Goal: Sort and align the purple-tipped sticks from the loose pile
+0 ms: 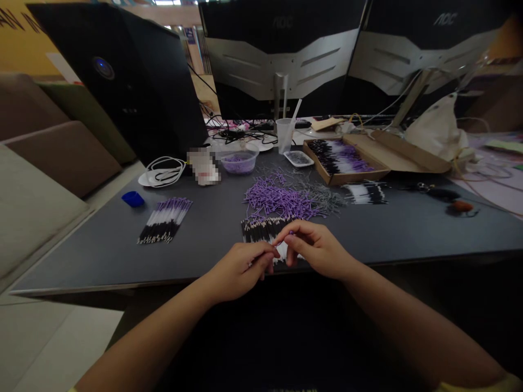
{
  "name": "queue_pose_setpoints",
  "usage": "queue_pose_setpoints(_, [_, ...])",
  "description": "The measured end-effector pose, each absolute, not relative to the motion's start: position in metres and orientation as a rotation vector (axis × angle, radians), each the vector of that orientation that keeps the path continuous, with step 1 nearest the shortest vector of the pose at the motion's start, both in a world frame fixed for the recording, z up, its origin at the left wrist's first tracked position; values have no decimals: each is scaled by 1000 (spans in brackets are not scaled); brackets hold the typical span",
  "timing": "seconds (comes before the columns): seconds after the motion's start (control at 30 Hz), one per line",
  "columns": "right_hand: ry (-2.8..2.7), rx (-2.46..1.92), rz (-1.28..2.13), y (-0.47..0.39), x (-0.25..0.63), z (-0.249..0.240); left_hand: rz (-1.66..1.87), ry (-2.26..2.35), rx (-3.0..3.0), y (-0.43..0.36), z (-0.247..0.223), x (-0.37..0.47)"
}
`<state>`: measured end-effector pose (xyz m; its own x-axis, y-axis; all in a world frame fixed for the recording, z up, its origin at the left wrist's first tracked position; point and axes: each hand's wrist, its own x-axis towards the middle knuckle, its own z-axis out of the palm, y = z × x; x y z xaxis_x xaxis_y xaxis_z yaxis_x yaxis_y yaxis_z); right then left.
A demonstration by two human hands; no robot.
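Note:
My two hands meet over the near edge of the desk. My right hand (322, 247) pinches a thin purple stick with a rounded head (291, 233) between thumb and forefinger. My left hand (243, 267) has its thumb and fingers pressed together at the other end; what they grip is too small to make out. Beneath the hands lies a row of thin black-and-white tubes with metal tips (261, 230), partly hidden. Just beyond is a loose heap of purple sticks (278, 197), with grey sticks (327, 198) at its right side.
Left is a bundle of purple, white and black tubes (165, 219) beside a blue cup (133, 198). Behind stand a plastic bowl (239, 162), a cup with a straw (285, 136) and a small tray (298, 158). An open cardboard box (359, 177) holds more tubes. Monitors (281, 49) border the back.

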<state>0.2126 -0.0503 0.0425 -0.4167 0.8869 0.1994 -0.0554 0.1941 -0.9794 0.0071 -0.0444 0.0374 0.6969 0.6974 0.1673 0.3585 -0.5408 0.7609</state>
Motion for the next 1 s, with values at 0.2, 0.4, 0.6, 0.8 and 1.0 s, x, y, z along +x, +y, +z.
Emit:
queue_pose_setpoints(0.2, [-1677, -941, 1296, -52, 213, 45, 646, 847, 2290, -44, 37, 7])
queue_pose_setpoints(0.4, [-1675, -1065, 1282, -51, 212, 39, 712, 886, 2429, -48, 34, 9])
queue_pose_setpoints(0.6, [-1636, -1045, 1320, -52, 207, 38, 813, 913, 2573, -49, 29, 11])
queue_pose_setpoints(0.8, [-1585, -986, 1396, -49, 208, 37, 856, 939, 2883, -49, 24, 9])
queue_pose_setpoints(1.0, [-1653, -1138, 1264, -48, 207, 33, 598, 1106, 3017, -45, 24, 5])
